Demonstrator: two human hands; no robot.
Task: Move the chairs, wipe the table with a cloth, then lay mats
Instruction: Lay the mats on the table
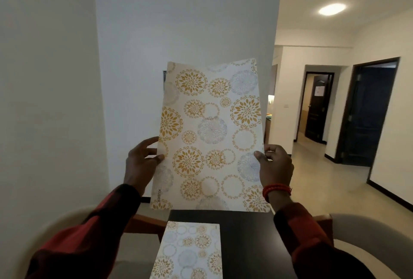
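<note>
Floral placemat (210,135) held upright in air above dark table (245,234), printed face toward you, long axis vertical. Left hand (140,162) pinches left edge, right hand (276,167) pinches right edge, both low on sheet. Judged light, thin, semi-stiff, likely slick; keep opposite-edge pinch. Second mat (190,252) already flat on table's left side. Chairs (375,240) flank table.

home | dining table (245,245) | chair (375,240) | hallway doors (318,106)
</note>
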